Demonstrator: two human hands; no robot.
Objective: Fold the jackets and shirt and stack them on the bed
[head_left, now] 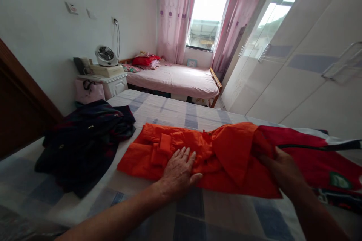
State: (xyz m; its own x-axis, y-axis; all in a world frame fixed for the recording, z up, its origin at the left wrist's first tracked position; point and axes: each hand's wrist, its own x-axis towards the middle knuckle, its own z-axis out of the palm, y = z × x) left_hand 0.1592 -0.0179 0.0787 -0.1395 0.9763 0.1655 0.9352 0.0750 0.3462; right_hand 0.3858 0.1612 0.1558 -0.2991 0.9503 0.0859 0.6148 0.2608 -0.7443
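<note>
An orange long-sleeved garment (158,158) lies partly folded across the bed in front of me, its sleeve cuff turned in on top. My left hand (181,167) rests flat on it, fingers stretched out. At the garment's right end, my right hand (279,169) grips the edge of the orange cloth, its fingertips partly hidden by the fabric. A pointed flap of the garment stands over its middle right. Beyond my right hand lies a red jacket (308,158) with a dark zip and a green patch.
A dark garment with buttons (87,139) lies crumpled on the left of the checked bed sheet (195,222). Behind are a white nightstand (115,86) with a fan (106,55), and a pink-covered bed (178,79). White wardrobes (305,94) line the right side.
</note>
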